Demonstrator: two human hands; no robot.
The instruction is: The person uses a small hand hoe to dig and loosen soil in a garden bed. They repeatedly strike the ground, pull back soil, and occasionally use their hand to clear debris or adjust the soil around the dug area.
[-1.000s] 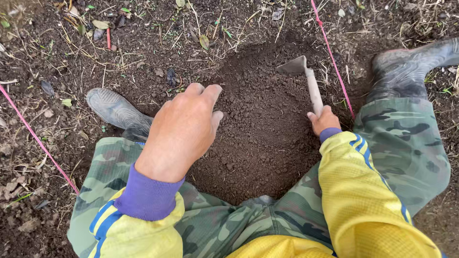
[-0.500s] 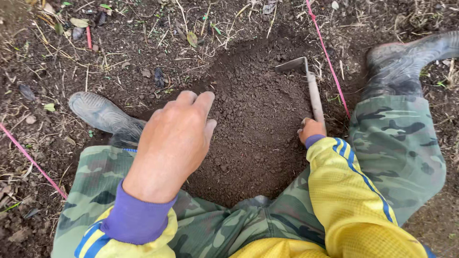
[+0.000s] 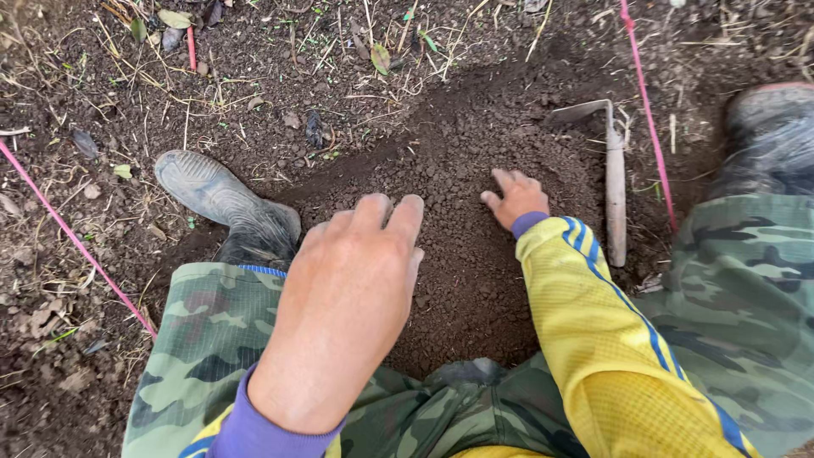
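My left hand (image 3: 348,297) hovers palm down above a patch of loose dark soil (image 3: 458,178), fingers together and holding nothing. My right hand (image 3: 515,197) rests flat on the soil further out, fingers spread, empty. A small hand hoe (image 3: 612,182) with a wooden handle and a metal blade lies on the ground just to the right of my right hand, apart from it. I squat with camouflage trousers (image 3: 212,339) and yellow sleeves (image 3: 593,331) in view.
My left rubber boot (image 3: 225,199) stands on the left of the soil patch, my right boot (image 3: 767,136) at the far right. Pink strings (image 3: 646,110) (image 3: 76,242) run across the ground on both sides. Dry stalks and leaves (image 3: 178,19) litter the far ground.
My right hand has let go of the hoe's handle and moved left onto the soil. The hoe now lies on the ground. My left hand stays raised over the patch.
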